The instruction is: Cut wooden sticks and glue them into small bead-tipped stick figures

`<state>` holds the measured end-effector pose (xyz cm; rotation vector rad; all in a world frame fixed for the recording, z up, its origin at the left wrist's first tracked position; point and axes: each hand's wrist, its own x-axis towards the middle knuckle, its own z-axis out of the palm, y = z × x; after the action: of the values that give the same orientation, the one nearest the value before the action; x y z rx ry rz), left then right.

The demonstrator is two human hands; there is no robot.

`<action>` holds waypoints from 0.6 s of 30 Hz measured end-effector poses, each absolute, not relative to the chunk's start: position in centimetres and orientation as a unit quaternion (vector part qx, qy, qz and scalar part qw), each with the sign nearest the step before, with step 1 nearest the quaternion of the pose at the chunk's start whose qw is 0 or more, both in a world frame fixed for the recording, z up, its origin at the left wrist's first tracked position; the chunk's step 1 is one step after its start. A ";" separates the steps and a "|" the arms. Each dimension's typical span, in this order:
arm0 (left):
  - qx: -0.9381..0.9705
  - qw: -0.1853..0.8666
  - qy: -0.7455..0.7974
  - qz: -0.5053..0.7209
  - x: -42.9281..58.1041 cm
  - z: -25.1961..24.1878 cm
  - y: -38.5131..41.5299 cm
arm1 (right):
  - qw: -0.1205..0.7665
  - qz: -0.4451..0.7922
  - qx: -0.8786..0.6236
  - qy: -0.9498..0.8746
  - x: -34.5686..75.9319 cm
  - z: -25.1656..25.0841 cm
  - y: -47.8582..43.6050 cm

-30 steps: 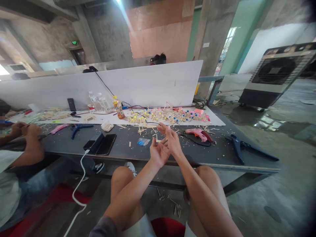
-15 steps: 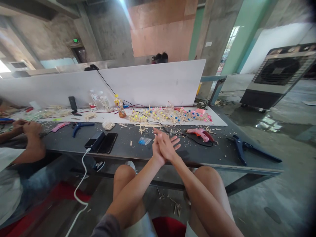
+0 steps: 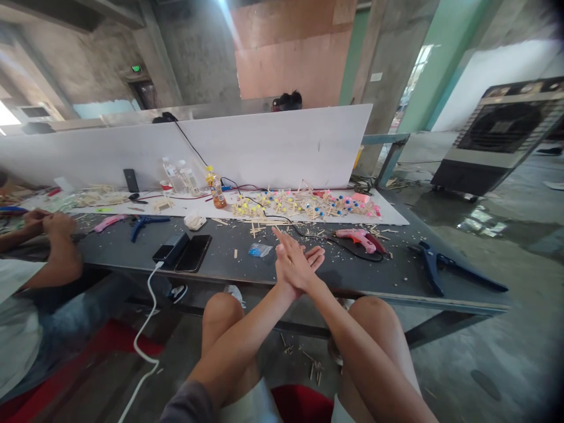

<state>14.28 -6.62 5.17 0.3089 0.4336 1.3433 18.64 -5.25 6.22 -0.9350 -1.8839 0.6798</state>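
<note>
My hands are pressed palm to palm, crossed, just above the near edge of the dark table (image 3: 229, 267). My right hand (image 3: 291, 262) lies on top with its fingers stretched up and to the left. My left hand (image 3: 315, 256) lies under it, fingers straight and pointing right. Neither hand holds anything. Just beyond them on the table are a small clear plastic bag (image 3: 259, 250), scattered wooden sticks (image 3: 259, 226) and a pink glue gun (image 3: 359, 237) with a black cord.
Stick models with coloured balls (image 3: 304, 205) lie on a white sheet before a white partition (image 3: 264, 147). Blue cutters (image 3: 434, 264) lie at right, a phone (image 3: 194, 252) and power bank (image 3: 170, 249) at left. Another person's hands (image 3: 44, 226) work at far left. An air cooler (image 3: 497, 135) stands at right.
My hands were apart with open palms a second ago; they have come together and now lie crossed, palm on palm, slightly lower.
</note>
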 end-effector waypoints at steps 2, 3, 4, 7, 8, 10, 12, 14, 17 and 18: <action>0.127 0.773 0.174 0.597 14.5 4.9 -6.6 | 0.485 0.327 -0.387 -0.713 18.4 6.3 -4.9; 0.123 0.779 0.161 0.593 14.5 5.0 -6.7 | 0.502 0.352 -0.392 -0.686 18.5 6.5 -4.5; 0.122 0.782 0.152 0.592 14.4 5.0 -6.7 | 0.519 0.379 -0.393 -0.658 18.8 6.7 -4.2; 0.116 0.780 0.148 0.597 13.8 5.5 -6.5 | 0.559 0.434 -0.375 -0.599 20.1 7.7 -3.4; 0.112 0.776 0.155 0.601 13.5 5.7 -6.4 | 0.566 0.440 -0.367 -0.593 20.6 7.9 -3.4; 0.105 0.762 0.176 0.615 12.7 6.2 -6.2 | 0.549 0.412 -0.357 -0.633 21.9 8.4 -3.5; 0.106 0.746 0.203 0.625 12.0 6.7 -6.0 | 0.488 0.360 -0.349 -0.714 22.9 8.6 -3.8; 0.120 0.742 0.222 0.621 11.3 7.2 -6.0 | 0.421 0.321 -0.339 -0.778 23.5 8.6 -4.2; 0.141 0.750 0.221 0.608 10.8 7.6 -6.1 | 0.388 0.301 -0.328 -0.807 23.3 8.2 -4.4; 0.144 0.752 0.217 0.606 10.7 7.7 -6.1 | 0.394 0.298 -0.326 -0.806 23.1 8.1 -4.4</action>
<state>10.70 -6.11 7.66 0.3144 0.4734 1.3226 23.12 -4.37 8.14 -0.8265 -2.0456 0.7557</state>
